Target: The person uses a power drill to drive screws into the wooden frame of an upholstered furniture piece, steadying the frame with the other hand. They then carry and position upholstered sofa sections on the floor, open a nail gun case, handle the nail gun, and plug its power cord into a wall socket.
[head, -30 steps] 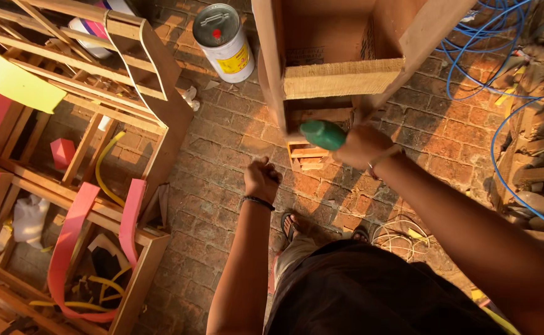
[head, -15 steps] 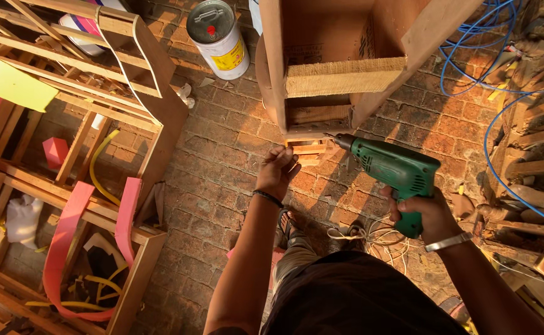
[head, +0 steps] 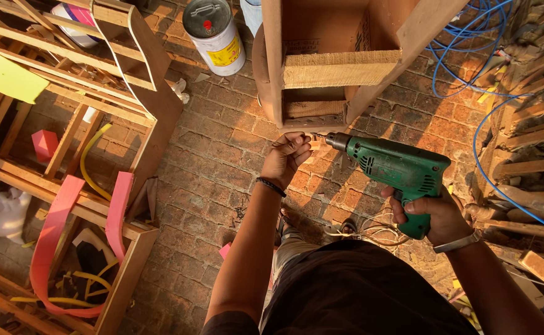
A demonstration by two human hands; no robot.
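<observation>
The right hand (head: 430,214) is wrapped tight around the grip of a green drill (head: 396,170), which points left with its bit just below the bottom edge of the wooden frame (head: 340,68). The left hand (head: 287,158) sits at the bit's tip, fingers curled and pinching something small there (too small to identify). The drill looks fairly heavy and rigid, with a hard plastic shell; the grip is probably the safest place to hold it, well away from the bit. A metal can (head: 215,34) stands left of the frame, and blue cable (head: 470,56) loops to its right, over the brick floor (head: 210,155).
</observation>
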